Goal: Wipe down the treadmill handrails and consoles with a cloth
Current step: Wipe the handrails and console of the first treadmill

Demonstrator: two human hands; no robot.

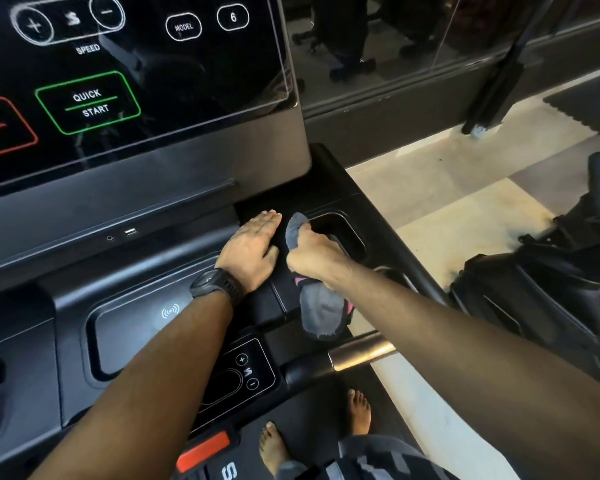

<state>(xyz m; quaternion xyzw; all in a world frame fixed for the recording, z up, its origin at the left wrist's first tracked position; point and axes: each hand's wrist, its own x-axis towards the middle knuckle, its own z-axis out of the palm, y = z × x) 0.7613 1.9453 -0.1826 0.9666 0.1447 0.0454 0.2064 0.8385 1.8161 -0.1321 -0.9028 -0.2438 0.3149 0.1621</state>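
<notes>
A black treadmill console [153,209] fills the left of the head view, with a glossy touch panel [136,81] above a tray deck. My left hand [252,247] lies flat on the deck with straight fingers, a black watch on its wrist. My right hand [312,252] grips a grey cloth [321,310] with pink trim, bunched in the fist. One end of the cloth pokes out by the rim of the right cup holder [343,233]; the other end hangs below the fist. A metal and black handrail [361,351] crosses under my right forearm.
A wireless charging pad [132,337] and a small speed keypad [246,372] sit on the deck. A red safety tab [205,452] is low in front. My bare feet [274,448] stand on the belt. Another black machine [551,278] stands on the right on the pale floor.
</notes>
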